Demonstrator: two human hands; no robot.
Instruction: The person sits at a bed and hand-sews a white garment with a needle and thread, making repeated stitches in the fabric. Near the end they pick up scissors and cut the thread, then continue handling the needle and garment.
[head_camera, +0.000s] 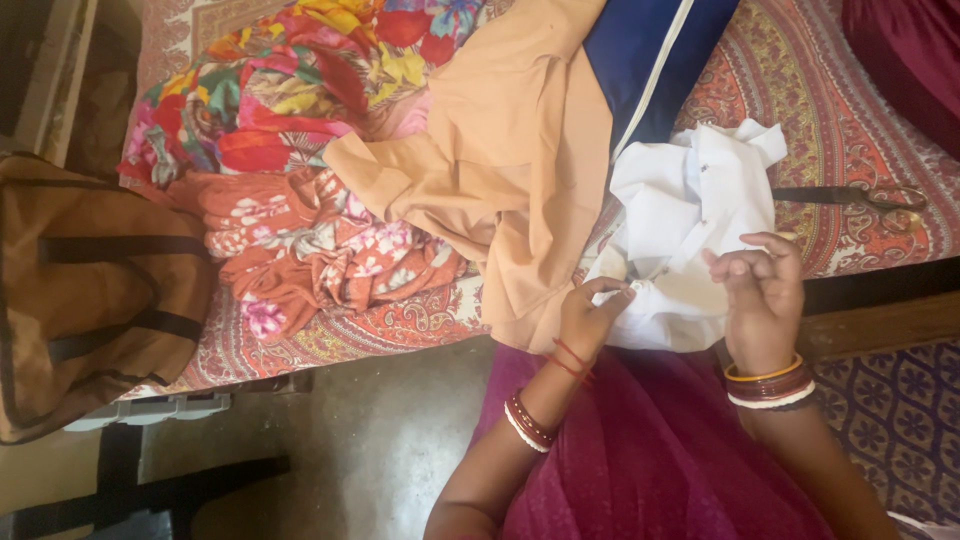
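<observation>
White cloth (690, 225) bunched at edge of patterned bedspread (850, 110), lower hem draped toward lap. Left hand (590, 318) pinching hem, thumb and forefinger closed on small fold of it. Right hand (762, 300) raised just right of that pinch, fingertips drawn together; anything held between them too small to tell. Bangles on both wrists. Tan cloth (510, 160) touching the white one, left of the pinching fingers. Blue cloth (640, 60) beyond. Scissors (860, 197) on bedspread, above and right of right fingers. Floral cloths (300, 130) farther left; brown bag (90, 290) farthest left.
</observation>
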